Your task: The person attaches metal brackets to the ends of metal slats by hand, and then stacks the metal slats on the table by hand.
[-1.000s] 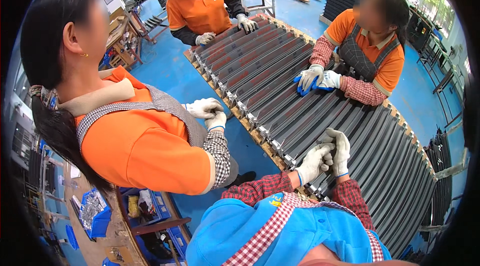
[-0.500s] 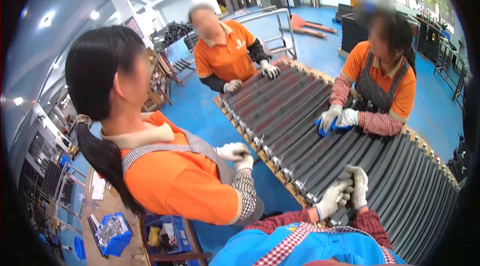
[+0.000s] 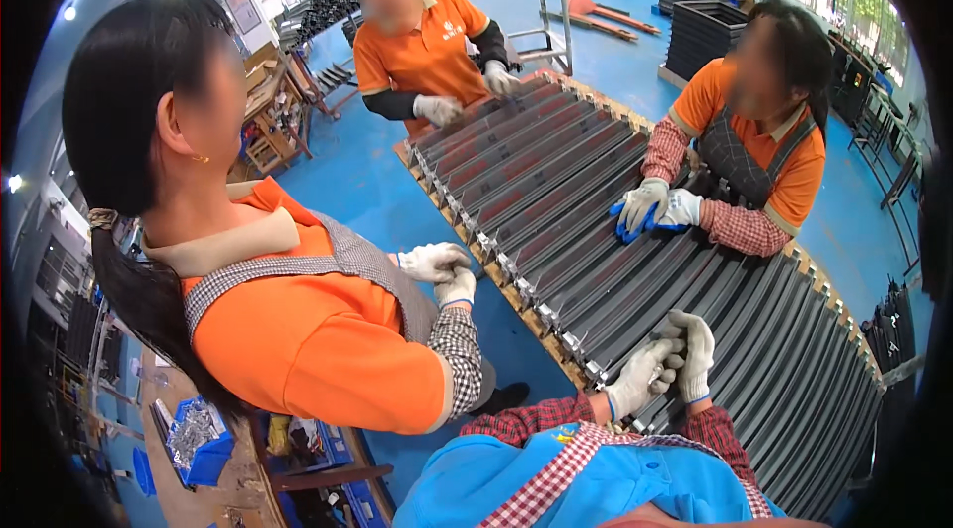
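My left hand [image 3: 640, 381], in a whitish knitted work glove, is curled with its palm side toward my other hand. Close against it, my right hand [image 3: 697, 357] wears a matching glove, its fingers bent over toward the left. Whatever lies between the gloved fingers is too small or hidden to make out. Both hands are over the near part of a stack of long black metal bars [image 3: 596, 215], laid side by side in ribbed rows. Small silvery metal fittings [image 3: 526, 288] line the left ends of the bars.
Co-workers in orange shirts stand at the left [image 3: 328, 330], far end [image 3: 422, 42] and right [image 3: 764, 131]. The right one rests blue-and-white gloves [image 3: 655, 210] on the bars. A blue bin [image 3: 204, 449] of metal parts sits on a wooden bench [image 3: 164, 379]. Behind are a metal cart [image 3: 551, 17] and orange forks [image 3: 601, 12].
The whole view has shifted, so most things sit further left. My hands stay together over the bars. The far co-worker's hand has come off the bars' edge, and the right co-worker's head is raised.
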`<state>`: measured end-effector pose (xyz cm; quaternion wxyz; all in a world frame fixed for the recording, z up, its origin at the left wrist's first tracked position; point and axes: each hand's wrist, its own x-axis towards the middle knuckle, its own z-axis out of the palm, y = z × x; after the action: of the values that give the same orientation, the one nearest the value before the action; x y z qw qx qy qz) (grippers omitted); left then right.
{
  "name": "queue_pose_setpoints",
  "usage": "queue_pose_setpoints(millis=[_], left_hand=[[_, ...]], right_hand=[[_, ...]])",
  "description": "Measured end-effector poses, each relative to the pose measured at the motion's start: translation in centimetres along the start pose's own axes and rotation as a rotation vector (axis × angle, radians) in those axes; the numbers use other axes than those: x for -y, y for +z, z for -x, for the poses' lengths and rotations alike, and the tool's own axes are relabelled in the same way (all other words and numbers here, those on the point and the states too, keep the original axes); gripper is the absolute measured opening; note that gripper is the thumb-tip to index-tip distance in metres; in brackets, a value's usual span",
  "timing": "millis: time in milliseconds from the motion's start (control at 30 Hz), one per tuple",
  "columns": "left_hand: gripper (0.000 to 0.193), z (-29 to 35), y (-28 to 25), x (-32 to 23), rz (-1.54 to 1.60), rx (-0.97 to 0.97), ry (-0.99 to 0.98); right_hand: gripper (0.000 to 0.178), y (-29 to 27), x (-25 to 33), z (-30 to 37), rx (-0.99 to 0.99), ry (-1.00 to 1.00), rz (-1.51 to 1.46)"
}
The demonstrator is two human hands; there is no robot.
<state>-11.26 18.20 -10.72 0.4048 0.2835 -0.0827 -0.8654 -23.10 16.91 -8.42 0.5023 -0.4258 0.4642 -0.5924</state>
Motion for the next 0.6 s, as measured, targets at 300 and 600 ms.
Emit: queue_pose_setpoints(millis=[300, 600], left_hand=[[0.026, 0.1, 0.4, -0.2, 0.082, 0.000, -0.069], [0.027, 0.3, 0.6, -0.3, 0.081, -0.025, -0.055]], right_hand=[[0.050, -1.0, -0.9, -0.1, 0.010, 0.020, 0.019], [0.049, -1.1, -1.1, -0.3, 0.003, 0.038, -0.005]])
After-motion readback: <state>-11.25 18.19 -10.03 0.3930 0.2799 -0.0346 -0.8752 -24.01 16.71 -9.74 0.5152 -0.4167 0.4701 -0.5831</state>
